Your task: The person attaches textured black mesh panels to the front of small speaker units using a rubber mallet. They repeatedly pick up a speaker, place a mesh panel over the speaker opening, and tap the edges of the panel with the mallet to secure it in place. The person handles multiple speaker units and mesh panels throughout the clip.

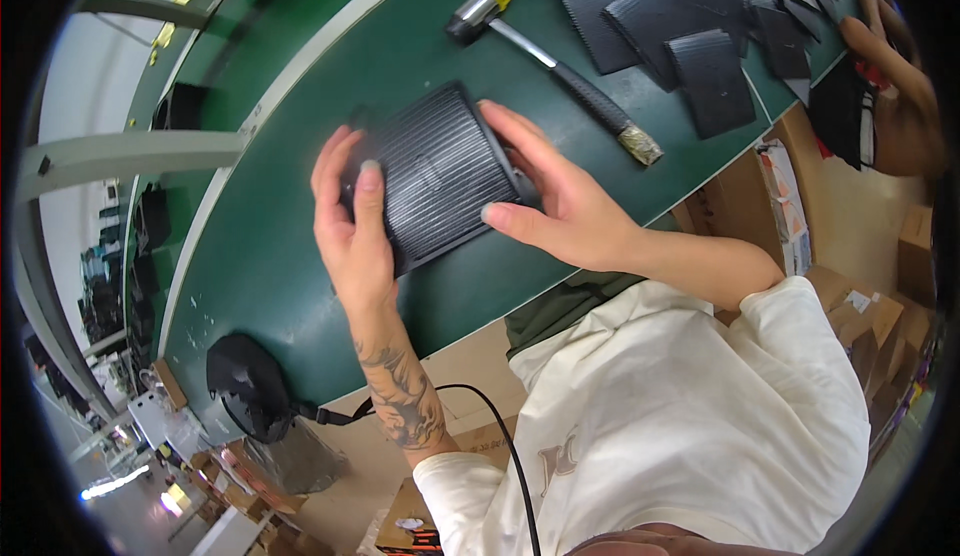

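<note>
Part: black ribbed panel (440, 181) lay flat on green bench (300, 236) | Left hand (352, 221) fingers clamped its left edge | Right hand (560, 206) fingers gripped right edge | Handling: likely light, stiff; hold by edges | Nearby: mallet (550, 61).

One ribbed panel (440, 181), one mallet (550, 61)

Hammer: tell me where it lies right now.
The hammer lies on the green table, upper middle of the head view, between the held ribbed panel and the black panel pile.
</note>
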`<action>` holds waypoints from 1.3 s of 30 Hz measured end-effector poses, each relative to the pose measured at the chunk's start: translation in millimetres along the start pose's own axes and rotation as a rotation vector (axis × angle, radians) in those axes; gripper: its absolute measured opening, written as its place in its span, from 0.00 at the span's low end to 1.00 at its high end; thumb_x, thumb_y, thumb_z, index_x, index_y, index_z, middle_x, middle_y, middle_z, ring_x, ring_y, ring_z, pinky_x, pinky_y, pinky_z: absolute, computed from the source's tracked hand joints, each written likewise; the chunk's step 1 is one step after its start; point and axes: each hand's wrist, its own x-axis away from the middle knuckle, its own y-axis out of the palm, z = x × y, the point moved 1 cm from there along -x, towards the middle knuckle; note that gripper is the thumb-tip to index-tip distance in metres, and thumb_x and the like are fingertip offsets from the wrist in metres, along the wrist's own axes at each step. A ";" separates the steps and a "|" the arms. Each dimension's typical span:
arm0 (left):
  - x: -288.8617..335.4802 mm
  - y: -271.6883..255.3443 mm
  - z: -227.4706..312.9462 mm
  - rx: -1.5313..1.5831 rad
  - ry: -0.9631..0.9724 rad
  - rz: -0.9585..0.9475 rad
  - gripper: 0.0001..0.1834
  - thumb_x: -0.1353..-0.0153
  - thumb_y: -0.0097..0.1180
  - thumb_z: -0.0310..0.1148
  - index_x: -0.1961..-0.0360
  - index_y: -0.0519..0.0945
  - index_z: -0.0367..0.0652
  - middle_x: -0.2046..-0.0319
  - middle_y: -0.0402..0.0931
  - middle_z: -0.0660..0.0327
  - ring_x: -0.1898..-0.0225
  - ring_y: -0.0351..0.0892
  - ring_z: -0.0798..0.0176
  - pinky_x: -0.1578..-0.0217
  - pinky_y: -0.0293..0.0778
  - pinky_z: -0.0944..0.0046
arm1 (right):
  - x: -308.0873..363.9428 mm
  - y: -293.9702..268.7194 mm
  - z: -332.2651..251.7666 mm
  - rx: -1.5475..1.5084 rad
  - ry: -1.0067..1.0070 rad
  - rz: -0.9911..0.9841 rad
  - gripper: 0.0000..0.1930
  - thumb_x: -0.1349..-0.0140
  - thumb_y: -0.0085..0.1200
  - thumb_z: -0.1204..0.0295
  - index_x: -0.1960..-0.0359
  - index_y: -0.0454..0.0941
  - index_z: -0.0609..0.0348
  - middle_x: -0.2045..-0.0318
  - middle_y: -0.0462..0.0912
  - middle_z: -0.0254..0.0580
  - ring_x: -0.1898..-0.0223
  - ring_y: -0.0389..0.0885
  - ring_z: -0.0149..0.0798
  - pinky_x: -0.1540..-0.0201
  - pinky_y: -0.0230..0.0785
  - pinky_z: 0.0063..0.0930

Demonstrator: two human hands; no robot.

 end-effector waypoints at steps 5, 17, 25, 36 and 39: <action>-0.3 0.2 6.0 -0.121 0.031 -0.024 0.20 0.29 0.60 0.33 0.38 0.79 0.38 0.33 0.70 0.51 0.31 0.68 0.54 0.29 0.59 0.58 | 0.3 2.0 2.1 -0.017 -0.012 0.041 0.45 0.35 0.62 0.78 0.21 0.48 0.63 0.22 0.50 0.51 0.22 0.50 0.44 0.22 0.46 0.35; 2.5 -36.2 -5.9 -0.125 0.186 -0.417 0.55 0.47 0.75 0.38 0.21 0.56 0.42 0.23 0.50 0.47 0.23 0.52 0.48 0.24 0.49 0.52 | -11.2 -0.3 -15.6 -0.252 0.148 0.040 0.40 0.33 0.53 0.81 0.21 0.48 0.65 0.23 0.56 0.46 0.24 0.57 0.37 0.24 0.48 0.31; -4.6 -39.9 8.6 -0.299 0.159 -0.476 0.60 0.60 0.83 0.43 0.24 0.62 0.49 0.25 0.58 0.52 0.27 0.58 0.45 0.28 0.59 0.50 | -13.9 2.6 -19.1 -0.197 0.142 0.039 0.40 0.34 0.52 0.81 0.21 0.49 0.66 0.23 0.57 0.46 0.23 0.56 0.37 0.24 0.48 0.31; -14.8 -29.9 21.7 -0.445 0.147 -0.536 0.66 0.70 0.84 0.42 0.24 0.63 0.58 0.28 0.66 0.58 0.28 0.62 0.46 0.27 0.58 0.50 | -14.0 0.2 -15.5 -0.070 0.118 0.046 0.43 0.35 0.62 0.79 0.21 0.50 0.64 0.31 0.68 0.46 0.34 0.71 0.36 0.31 0.63 0.31; -14.3 -27.2 26.4 -0.520 0.132 -0.529 0.65 0.69 0.84 0.42 0.24 0.64 0.57 0.28 0.66 0.58 0.28 0.63 0.45 0.28 0.61 0.49 | -15.2 9.2 -22.3 0.104 0.085 0.078 0.48 0.39 0.70 0.75 0.22 0.52 0.65 0.33 0.70 0.47 0.35 0.72 0.37 0.33 0.66 0.31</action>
